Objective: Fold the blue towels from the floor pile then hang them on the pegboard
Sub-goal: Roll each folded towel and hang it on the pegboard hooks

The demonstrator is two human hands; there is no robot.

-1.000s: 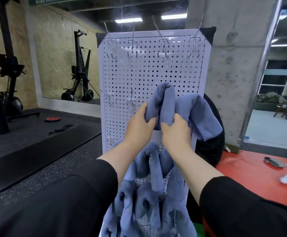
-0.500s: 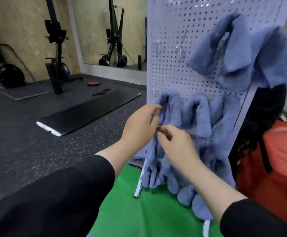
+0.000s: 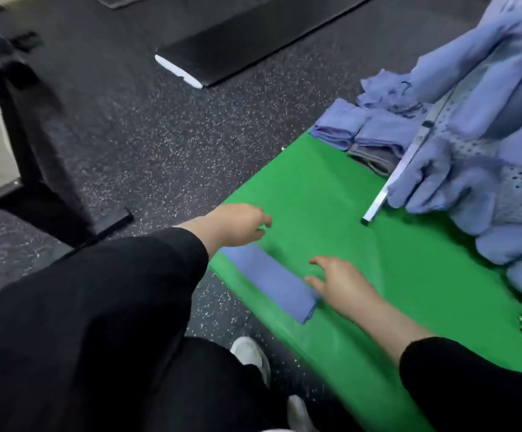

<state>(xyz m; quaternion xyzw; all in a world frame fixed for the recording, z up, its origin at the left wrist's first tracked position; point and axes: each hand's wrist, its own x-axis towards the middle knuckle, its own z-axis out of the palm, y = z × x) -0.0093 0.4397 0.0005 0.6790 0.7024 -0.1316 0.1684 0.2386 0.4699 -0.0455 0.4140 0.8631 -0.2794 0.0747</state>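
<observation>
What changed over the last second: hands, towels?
Both hands let go of the towel they were hooking and came down: left hand and right hand now reach, fingers loose, for the folded towel on the green mat. Hung towels stay on the pegboard.

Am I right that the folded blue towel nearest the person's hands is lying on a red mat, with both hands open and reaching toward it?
Not quite: the mat is green, not red, as the head view shows. The rest stands: the folded blue towel lies on it near its edge, and the left hand and right hand are both open, holding nothing, reaching toward it.
</observation>
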